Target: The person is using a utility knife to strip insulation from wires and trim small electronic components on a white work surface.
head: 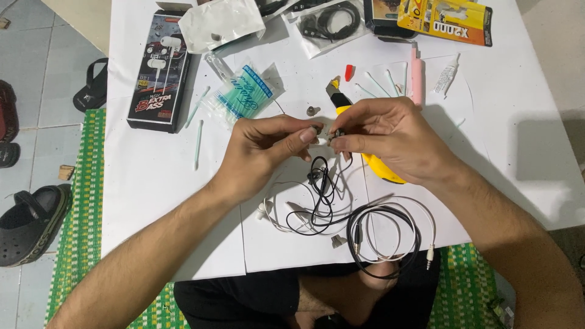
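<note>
While my left hand point(265, 149) and right hand point(390, 137) both pinch a small earbud piece point(323, 135) between fingertips above the white sheet point(152, 176), I judge a fitting step underway on the black cable point(323, 189); next calls for fine alignment.

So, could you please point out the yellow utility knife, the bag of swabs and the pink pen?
yellow utility knife point(385, 169), head view, lower handle.
bag of swabs point(244, 94), head view, middle of bag.
pink pen point(417, 79), head view, mid barrel.
</note>
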